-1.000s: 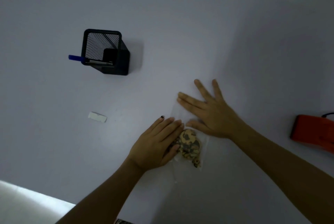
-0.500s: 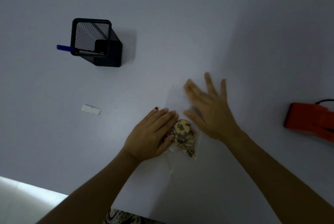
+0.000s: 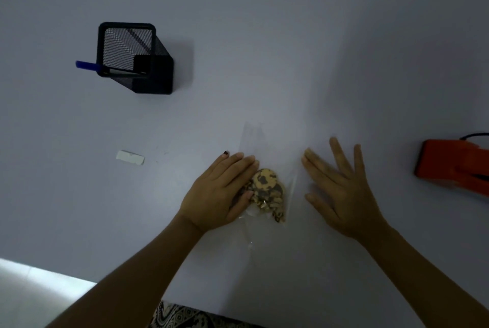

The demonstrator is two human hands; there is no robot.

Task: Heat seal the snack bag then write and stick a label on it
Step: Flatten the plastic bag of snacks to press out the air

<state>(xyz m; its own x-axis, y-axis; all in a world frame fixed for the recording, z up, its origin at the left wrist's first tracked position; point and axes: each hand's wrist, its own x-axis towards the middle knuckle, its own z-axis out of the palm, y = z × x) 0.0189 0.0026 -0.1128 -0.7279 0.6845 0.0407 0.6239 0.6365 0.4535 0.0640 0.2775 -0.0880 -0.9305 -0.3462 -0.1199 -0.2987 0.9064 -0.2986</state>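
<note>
Flattening the snack bag before sealing.

The left hand (image 3: pixel 221 190) lies flat and open on the clear snack bag (image 3: pixel 267 187) near the table's (image 3: pixel 291 36) front edge, pinning the snacks; the right hand (image 3: pixel 341 192) is spread open just beside it. Pressing air toward the bag's empty far end should give the orange heat sealer (image 3: pixel 455 166), at the right edge, a smooth, wrinkle-free mouth.

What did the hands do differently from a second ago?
The right hand slid off the clear snack bag toward the orange heat sealer and now lies flat on the table beside the bag. The left hand still presses on the bag's snack end. The bag, the white label and the black pen holder kept their places.
</note>
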